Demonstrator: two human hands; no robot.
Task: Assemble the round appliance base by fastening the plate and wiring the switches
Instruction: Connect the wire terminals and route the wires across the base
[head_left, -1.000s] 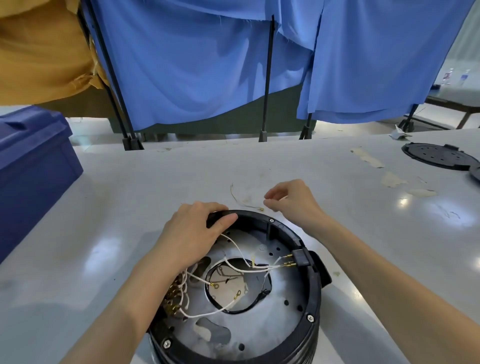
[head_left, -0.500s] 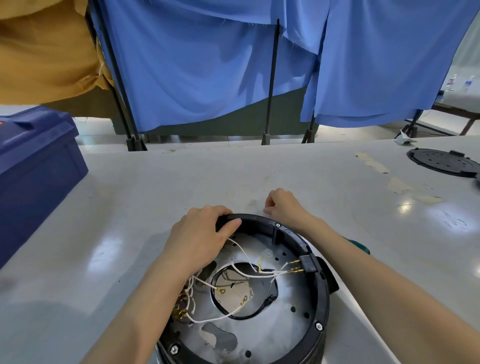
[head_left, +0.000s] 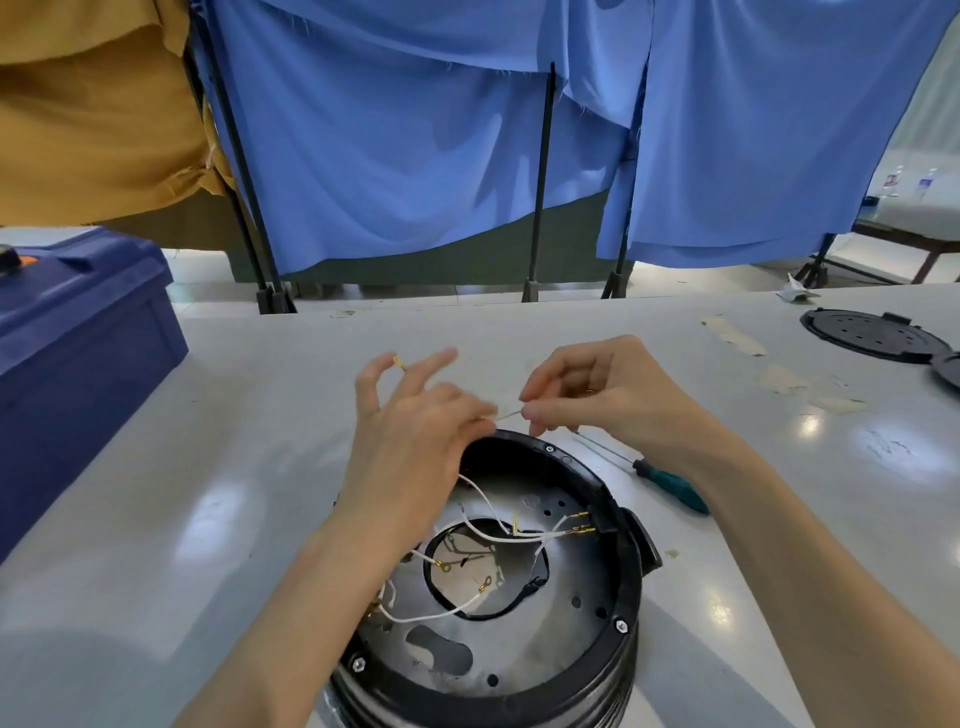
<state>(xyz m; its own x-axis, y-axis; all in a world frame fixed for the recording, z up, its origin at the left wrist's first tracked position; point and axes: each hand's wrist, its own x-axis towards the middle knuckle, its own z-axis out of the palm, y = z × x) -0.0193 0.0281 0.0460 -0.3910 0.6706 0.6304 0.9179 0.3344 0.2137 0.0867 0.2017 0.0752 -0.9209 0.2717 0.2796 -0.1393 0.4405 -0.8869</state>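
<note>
The round black appliance base (head_left: 621, 603) stands open side up at the near table edge. A silver metal plate (head_left: 566, 629) lies inside it, crossed by white wires (head_left: 488, 535) with gold terminals. Both hands are raised just above the far rim. My right hand (head_left: 618, 400) pinches one end of a thin loose wire (head_left: 509, 414). My left hand (head_left: 410, 441) holds the other part of that wire, with a small gold ring terminal (head_left: 399, 362) showing at its thumb tip. Its other fingers are spread.
A green-handled screwdriver (head_left: 670, 483) lies on the table right of the base. Black round covers (head_left: 872, 335) sit at the far right. A dark blue bin (head_left: 78, 353) stands at the left. Blue curtains on black stands hang behind the table.
Both hands left the base rim and rose above it. A thin loose wire that lay on the table beyond the base is now held between them. The screwdriver is now uncovered.
</note>
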